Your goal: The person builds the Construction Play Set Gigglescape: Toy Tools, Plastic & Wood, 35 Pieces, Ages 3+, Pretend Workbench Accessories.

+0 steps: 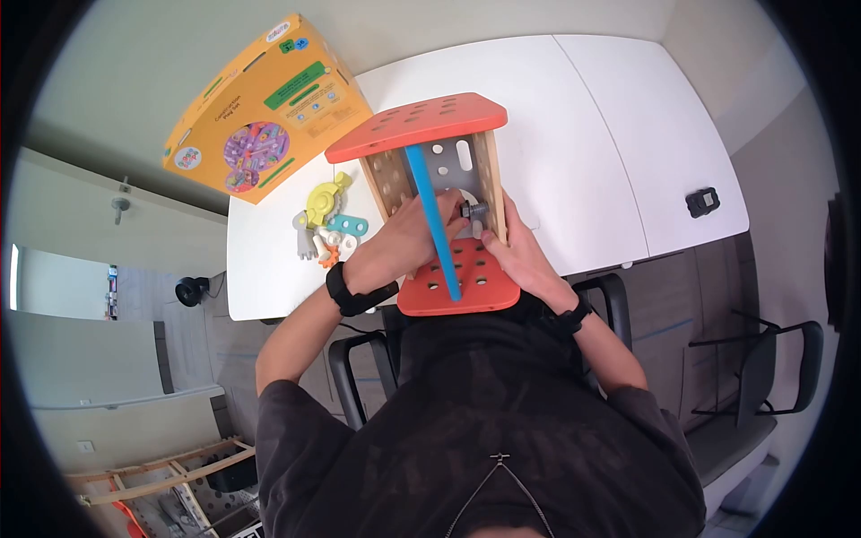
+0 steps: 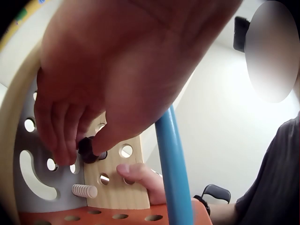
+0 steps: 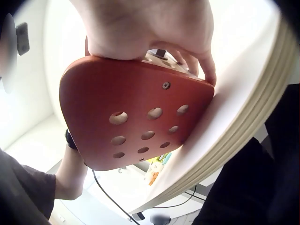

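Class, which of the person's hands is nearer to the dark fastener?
Left. The left hand pinches the dark fastener; the right hand is farther off, with its thumb against the wooden side panel.

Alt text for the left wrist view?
Left hand pinches a dark fastener at a perforated wooden panel that meets a gray panel. Right hand has its thumb on the wood. A blue bar crosses the foreground; a pale threaded peg sticks out below the fastener.
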Action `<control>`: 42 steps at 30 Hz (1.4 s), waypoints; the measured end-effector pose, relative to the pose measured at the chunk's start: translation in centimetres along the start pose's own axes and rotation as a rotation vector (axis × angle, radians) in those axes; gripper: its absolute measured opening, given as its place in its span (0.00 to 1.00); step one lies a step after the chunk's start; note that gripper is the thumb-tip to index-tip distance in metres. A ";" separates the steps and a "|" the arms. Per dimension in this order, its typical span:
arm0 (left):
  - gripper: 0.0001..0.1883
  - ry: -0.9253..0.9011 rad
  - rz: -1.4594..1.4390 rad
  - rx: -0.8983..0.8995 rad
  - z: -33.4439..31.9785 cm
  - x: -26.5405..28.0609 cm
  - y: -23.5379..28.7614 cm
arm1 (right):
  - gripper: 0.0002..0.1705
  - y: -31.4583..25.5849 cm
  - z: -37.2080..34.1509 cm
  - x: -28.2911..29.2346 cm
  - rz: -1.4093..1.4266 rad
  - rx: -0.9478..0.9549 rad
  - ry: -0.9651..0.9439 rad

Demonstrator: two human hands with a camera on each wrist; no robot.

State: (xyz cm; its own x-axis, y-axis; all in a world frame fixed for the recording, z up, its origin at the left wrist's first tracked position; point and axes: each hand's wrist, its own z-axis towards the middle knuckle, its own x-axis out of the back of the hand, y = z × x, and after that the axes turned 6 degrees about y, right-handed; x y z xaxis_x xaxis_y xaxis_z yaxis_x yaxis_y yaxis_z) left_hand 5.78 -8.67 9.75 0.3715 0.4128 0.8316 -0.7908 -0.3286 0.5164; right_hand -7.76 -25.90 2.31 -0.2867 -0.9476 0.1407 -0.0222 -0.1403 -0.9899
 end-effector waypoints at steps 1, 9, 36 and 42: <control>0.14 -0.058 -0.029 0.082 0.4 0.4 0.4 | 0.49 -0.1 0.0 0.0 -0.013 -0.002 0.009; 0.17 -0.182 -0.106 0.276 1.5 1.6 1.7 | 0.48 -1.4 -0.1 0.3 0.017 -0.091 -0.015; 0.15 -0.092 -0.047 0.227 0.9 0.7 1.0 | 0.50 -1.4 0.0 0.3 0.024 -0.110 -0.016; 0.16 -0.198 -0.039 0.267 1.2 0.6 0.5 | 0.52 0.0 0.1 0.0 0.044 -0.030 0.019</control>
State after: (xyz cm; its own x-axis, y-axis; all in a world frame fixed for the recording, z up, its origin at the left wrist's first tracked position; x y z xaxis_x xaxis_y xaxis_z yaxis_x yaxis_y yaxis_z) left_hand 6.18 -9.60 10.73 0.5072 0.2650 0.8201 -0.6282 -0.5378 0.5623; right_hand -7.64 -25.90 2.36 -0.3065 -0.9469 0.0972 -0.0377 -0.0900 -0.9952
